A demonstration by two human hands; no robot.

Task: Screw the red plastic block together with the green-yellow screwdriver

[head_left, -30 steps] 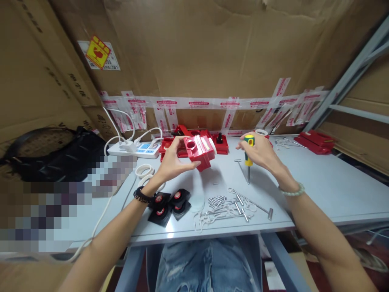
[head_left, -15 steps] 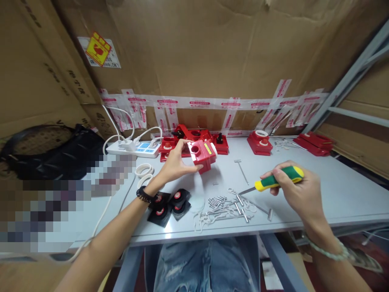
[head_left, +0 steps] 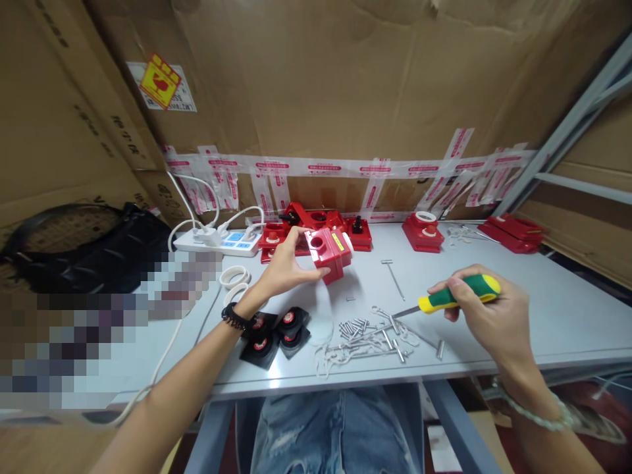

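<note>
My left hand (head_left: 286, 266) grips a red box-shaped housing (head_left: 332, 253) with a round hole, a yellow label and a white ring on its far side. In my right hand (head_left: 494, 313) is a screwdriver (head_left: 459, 293) with a green and yellow handle, its shaft pointing left over the small metal parts. Below its tip lies a pile of screws (head_left: 353, 328), mixed with T-shaped metal rods (head_left: 394, 352) and whitish cords. Several black square pieces with red round centres (head_left: 289, 317) lie beside my left wrist. Another T-shaped rod (head_left: 394, 280) rests behind the pile.
More red housings stand along the back, a group (head_left: 316, 220) behind my left hand, one with a white ring (head_left: 423, 232), and others at right (head_left: 513, 232). A white power strip (head_left: 239, 245) with cables, white rings (head_left: 234, 276) and a black bag (head_left: 93, 247) occupy the left.
My right hand has shifted slightly right with the screwdriver, its tip drawing away a little. My left hand and the red housing have stayed almost still.
</note>
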